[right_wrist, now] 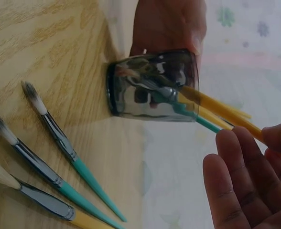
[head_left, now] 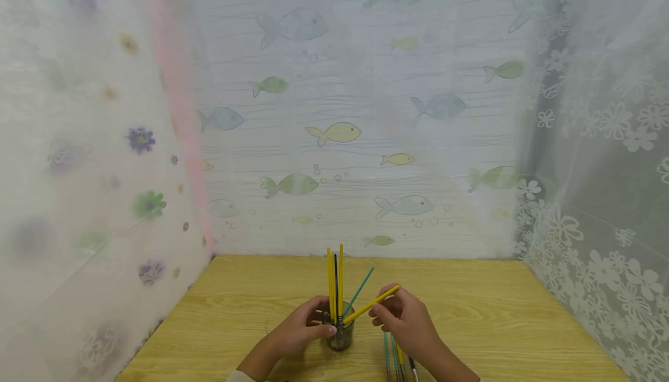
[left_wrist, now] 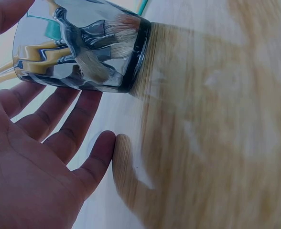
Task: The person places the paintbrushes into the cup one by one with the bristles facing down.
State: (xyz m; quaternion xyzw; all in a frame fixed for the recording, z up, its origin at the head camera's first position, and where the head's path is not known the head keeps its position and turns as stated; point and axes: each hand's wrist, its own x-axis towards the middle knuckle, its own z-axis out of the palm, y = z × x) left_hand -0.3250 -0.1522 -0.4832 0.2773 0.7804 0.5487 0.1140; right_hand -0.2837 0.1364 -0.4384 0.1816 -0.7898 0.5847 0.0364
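Note:
A dark-tinted clear glass cup point(head_left: 341, 344) stands upright on the table with several paintbrushes in it, bristles down. My left hand point(head_left: 292, 328) holds the cup from the left, its thumb near the rim. Through the glass in the left wrist view, pale bristles point(left_wrist: 95, 67) and metal ferrules show near the base. With thumb and fingers, my right hand point(head_left: 413, 321) pinches the handle of a yellow paintbrush point(head_left: 372, 305). That brush leans right, its lower end inside the cup. A teal paintbrush point(head_left: 362, 285) also slants out over the rim, while yellow and black handles rise nearly straight.
Several more paintbrushes lie on the wooden table point(head_left: 251, 289) below my right hand, among them a teal one point(right_wrist: 90, 183) and a yellow-handled one point(right_wrist: 49, 202). A fish-print curtain point(head_left: 340, 196) hangs behind the table, with flowered sheets at both sides.

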